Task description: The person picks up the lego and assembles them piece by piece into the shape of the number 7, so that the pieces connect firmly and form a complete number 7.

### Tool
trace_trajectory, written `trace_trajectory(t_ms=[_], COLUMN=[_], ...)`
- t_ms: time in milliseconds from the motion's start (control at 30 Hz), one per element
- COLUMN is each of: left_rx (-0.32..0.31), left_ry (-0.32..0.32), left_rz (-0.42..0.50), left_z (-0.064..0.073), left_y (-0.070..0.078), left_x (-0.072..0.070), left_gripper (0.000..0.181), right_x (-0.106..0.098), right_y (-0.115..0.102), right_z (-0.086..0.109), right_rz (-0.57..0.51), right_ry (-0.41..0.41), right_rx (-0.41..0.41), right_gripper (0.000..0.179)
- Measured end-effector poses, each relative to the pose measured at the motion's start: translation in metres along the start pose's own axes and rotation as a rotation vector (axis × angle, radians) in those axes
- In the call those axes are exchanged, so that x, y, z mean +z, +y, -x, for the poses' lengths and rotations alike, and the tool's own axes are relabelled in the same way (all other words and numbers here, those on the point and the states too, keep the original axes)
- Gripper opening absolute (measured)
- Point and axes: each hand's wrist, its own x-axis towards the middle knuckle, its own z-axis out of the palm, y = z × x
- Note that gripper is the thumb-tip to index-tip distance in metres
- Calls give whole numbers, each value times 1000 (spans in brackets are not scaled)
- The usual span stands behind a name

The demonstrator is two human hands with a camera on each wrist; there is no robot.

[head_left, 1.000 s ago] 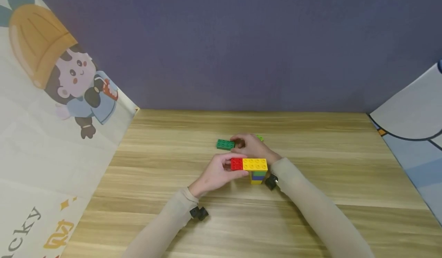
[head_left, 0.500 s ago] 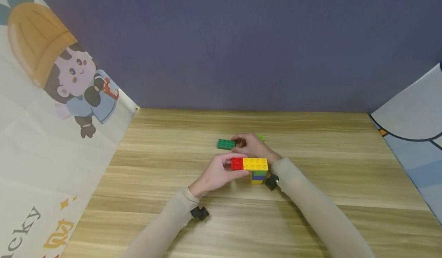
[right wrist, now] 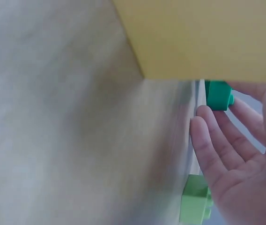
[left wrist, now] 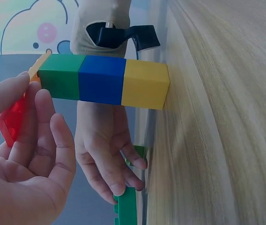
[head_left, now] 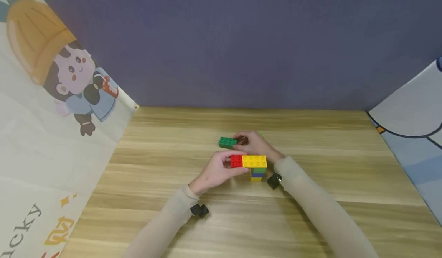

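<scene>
My left hand (head_left: 215,172) grips the top of a toy brick stack, its thumb and fingers on either side of the red brick (head_left: 236,161) and the end of the yellow top brick (head_left: 254,161). Under that yellow brick come green (left wrist: 60,76), blue (left wrist: 101,79) and yellow (left wrist: 146,84) blocks, forming a column upright on the table. Behind the stack, my right hand (head_left: 254,144) pinches the right end of a dark green brick (head_left: 228,142) between thumb and fingers. A light green brick (right wrist: 195,200) lies beside the right hand, mostly hidden from the head view.
The wood-grain table (head_left: 165,150) meets a dark blue-grey panel (head_left: 221,47) at the back. Printed cartoon panels flank it, left (head_left: 38,135) and right (head_left: 414,147). A small black device (head_left: 199,210) sits at the left wrist, another (head_left: 274,181) at the right.
The dark green brick has shifted slightly right together with my right hand, which now covers more of the light green brick. My left hand keeps its grip on the stack.
</scene>
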Motion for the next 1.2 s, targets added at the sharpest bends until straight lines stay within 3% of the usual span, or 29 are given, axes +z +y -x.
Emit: trace_trajectory(t_ms=[600,900,1200], left_rx=[-24,-21,-15], left_ry=[1,3,5], left_rz=[3,-8,-13], left_z=[1,-1,-1], left_y=[-1,-1,-2], left_x=[2,3,2], left_gripper=[45,45,45], right_x=[-15,-25,-31], right_y=[10,5,-1], right_z=[24,34,47], right_rz=[-65,-58,-128], right_ry=[57,100,116], right_rx=[-9,-5,23], right_gripper=[42,39,44])
